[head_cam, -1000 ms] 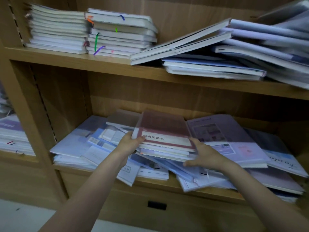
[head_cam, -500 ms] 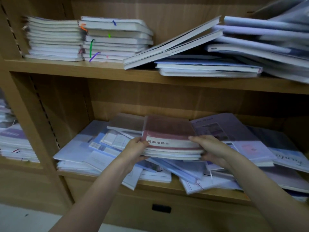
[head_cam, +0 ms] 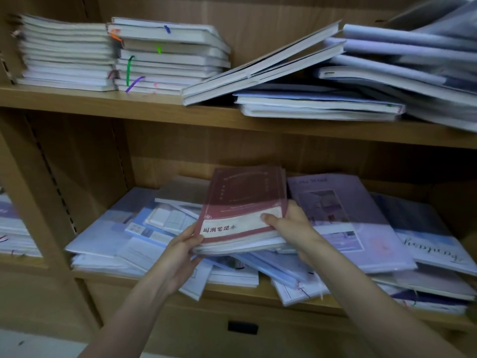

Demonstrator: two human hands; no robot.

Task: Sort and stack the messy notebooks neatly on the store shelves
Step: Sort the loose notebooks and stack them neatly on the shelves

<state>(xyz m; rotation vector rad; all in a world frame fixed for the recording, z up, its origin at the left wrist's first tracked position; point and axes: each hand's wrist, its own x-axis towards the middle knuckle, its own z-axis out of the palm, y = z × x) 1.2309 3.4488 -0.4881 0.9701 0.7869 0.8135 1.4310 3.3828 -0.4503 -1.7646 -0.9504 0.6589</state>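
Note:
A small stack of dark red notebooks with a white band is lifted and tilted above the messy pile on the lower shelf. My left hand grips the stack's near left corner, thumb on top. My right hand grips its right edge, thumb on the white band. Beneath lie scattered pale blue notebooks to the left and purple notebooks to the right.
The upper shelf holds two neat white stacks at the left, a slanted pair of books in the middle and a toppled pile at the right. Another stack shows in the left bay.
Both hands have closed onto the red stack and raised its near edge off the pile, tilting it up. The view has drawn closer to the shelf.

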